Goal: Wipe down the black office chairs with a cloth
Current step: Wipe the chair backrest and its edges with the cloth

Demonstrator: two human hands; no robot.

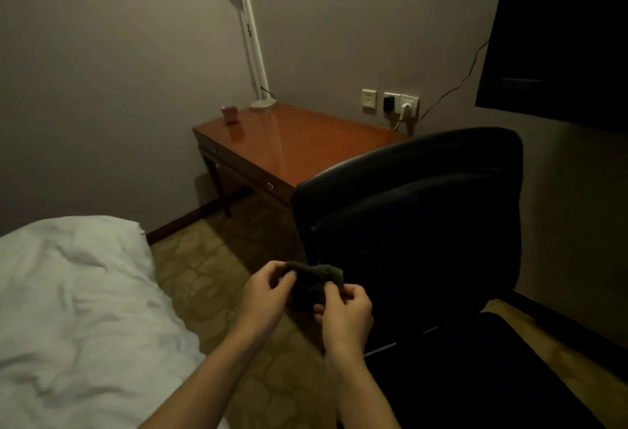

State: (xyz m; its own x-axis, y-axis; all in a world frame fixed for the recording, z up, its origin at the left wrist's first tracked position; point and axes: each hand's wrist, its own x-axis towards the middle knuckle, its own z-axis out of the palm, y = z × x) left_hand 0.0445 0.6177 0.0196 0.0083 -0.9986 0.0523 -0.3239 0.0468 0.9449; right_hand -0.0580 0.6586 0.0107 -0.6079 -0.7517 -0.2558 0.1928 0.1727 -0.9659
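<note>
Hands are held together low in the middle of the view, above the floor [217, 279] and just left of the chair [418, 211]. A dark cloth [311, 284] is bunched between them: the left hand [266, 296] is curled round its left end, and the right hand [346, 313] pinches its right end with thumb and fingers. The cloth is off every surface and does not touch the chair, though it overlaps the chair's dark backrest in the view. The chair, black and padded, is seen to the right, its seat reaching toward the bottom edge. A bed [68, 309] with rumpled white bedding is seen at the left. Behind the chair a glossy brown table [306, 143] is set into the corner, and on its far edge a white lamp [253, 55] and a small red object [230, 114] are placed. Sockets [390, 102] with 2 plugs are fixed on the wall behind, and a dark screen [560, 38] is mounted at the upper right.
</note>
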